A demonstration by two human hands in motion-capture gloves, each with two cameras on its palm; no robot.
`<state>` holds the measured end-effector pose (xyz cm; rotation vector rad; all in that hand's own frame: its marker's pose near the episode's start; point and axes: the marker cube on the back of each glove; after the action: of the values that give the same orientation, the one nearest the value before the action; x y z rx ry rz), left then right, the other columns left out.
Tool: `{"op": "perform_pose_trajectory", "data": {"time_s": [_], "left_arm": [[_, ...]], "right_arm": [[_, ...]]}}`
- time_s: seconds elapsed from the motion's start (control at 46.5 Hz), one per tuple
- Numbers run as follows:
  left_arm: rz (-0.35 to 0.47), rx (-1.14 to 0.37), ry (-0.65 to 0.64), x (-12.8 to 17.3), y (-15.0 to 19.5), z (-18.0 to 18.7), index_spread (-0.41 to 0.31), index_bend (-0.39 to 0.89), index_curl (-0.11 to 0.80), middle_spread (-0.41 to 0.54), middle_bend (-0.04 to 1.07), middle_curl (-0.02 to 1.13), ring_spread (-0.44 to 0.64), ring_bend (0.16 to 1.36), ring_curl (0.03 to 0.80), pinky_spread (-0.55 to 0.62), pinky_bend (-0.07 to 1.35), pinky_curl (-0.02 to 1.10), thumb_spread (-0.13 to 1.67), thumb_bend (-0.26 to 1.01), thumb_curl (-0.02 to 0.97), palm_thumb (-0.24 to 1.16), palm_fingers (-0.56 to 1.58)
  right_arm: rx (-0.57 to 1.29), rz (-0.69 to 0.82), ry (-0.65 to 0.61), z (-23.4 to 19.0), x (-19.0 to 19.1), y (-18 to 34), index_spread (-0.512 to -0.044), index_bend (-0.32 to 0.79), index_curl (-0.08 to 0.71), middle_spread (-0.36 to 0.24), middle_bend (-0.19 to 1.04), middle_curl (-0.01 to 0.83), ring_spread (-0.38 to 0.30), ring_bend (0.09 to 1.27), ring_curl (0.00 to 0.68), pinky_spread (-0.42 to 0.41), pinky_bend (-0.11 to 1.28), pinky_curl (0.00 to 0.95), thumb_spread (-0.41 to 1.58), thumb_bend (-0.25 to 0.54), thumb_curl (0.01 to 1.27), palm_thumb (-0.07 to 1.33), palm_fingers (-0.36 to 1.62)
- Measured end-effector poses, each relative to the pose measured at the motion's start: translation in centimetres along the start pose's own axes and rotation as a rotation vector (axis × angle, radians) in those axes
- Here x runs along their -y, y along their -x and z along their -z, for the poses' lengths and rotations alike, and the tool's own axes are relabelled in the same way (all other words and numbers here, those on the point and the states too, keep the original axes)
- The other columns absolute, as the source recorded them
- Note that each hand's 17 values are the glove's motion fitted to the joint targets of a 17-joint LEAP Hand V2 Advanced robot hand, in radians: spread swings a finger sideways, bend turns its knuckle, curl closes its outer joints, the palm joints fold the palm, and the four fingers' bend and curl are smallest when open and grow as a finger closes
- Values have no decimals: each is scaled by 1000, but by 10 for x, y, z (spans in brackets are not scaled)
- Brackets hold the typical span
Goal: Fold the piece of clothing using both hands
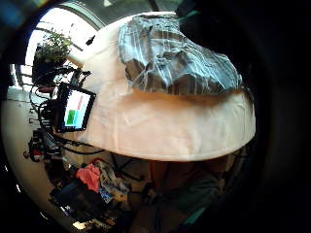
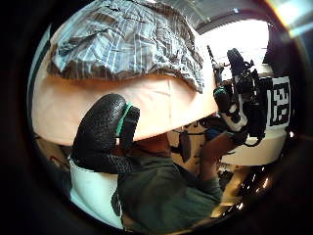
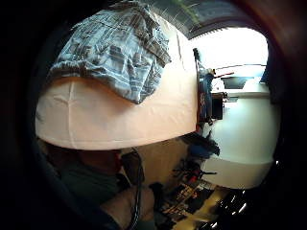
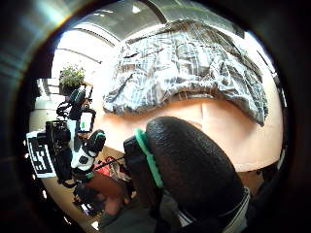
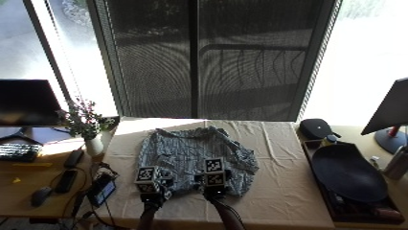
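Observation:
A grey-blue striped garment (image 5: 191, 153) lies crumpled and spread in the middle of the cream-covered table (image 5: 280, 182). My left hand (image 5: 152, 195) and right hand (image 5: 213, 192) hover side by side at the garment's near edge, close to the table's front. The palm views show the garment (image 1: 170, 63) (image 3: 115, 48) lying apart from both palms, with bare cloth-covered table between. A black-gloved left thumb (image 2: 102, 129) and right thumb (image 4: 189, 170) stick out and touch nothing. Neither hand holds any cloth.
A potted plant (image 5: 86, 127) stands at the table's left corner, and a small screen (image 5: 102, 191) sits at its left edge. On the right a black tray (image 5: 347, 175) holds a dark round object. A monitor (image 5: 28, 103) and keyboard (image 5: 16, 152) are on the left desk.

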<state>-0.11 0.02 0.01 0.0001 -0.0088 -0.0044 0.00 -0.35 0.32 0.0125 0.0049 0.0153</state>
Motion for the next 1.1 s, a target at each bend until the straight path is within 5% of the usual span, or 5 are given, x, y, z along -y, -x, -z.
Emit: {"op": "perform_pose_trajectory", "data": {"time_s": [0.129,0.28,0.86,1.097], "left_arm": [[7,8,10,-3,1,5,-84,112,68,18,197,135,162,446,148,188,524,162,727,151,109,291,388],[9,0,22,0,3,4,-102,126,112,22,200,197,211,482,189,242,557,200,932,119,159,314,345],[-6,-12,37,-5,0,12,-114,133,215,26,197,314,246,526,247,286,604,252,1089,-16,279,369,285],[-9,32,105,15,-3,-21,-115,133,237,26,195,336,247,534,259,287,612,263,1074,-18,305,393,273]], "right_arm": [[-18,-6,-3,-4,2,1,-303,158,92,-12,179,79,110,185,40,197,551,183,757,99,66,185,96],[-9,19,18,-3,2,0,-368,163,145,-11,186,131,143,192,66,241,586,233,1004,82,108,200,58],[-16,46,56,-7,5,-9,-405,153,244,-2,183,236,172,204,154,267,622,308,1152,-13,227,269,5],[-44,-65,82,-39,29,-60,-407,135,248,-2,179,258,184,216,179,259,663,331,1110,-13,263,310,-5]]}}
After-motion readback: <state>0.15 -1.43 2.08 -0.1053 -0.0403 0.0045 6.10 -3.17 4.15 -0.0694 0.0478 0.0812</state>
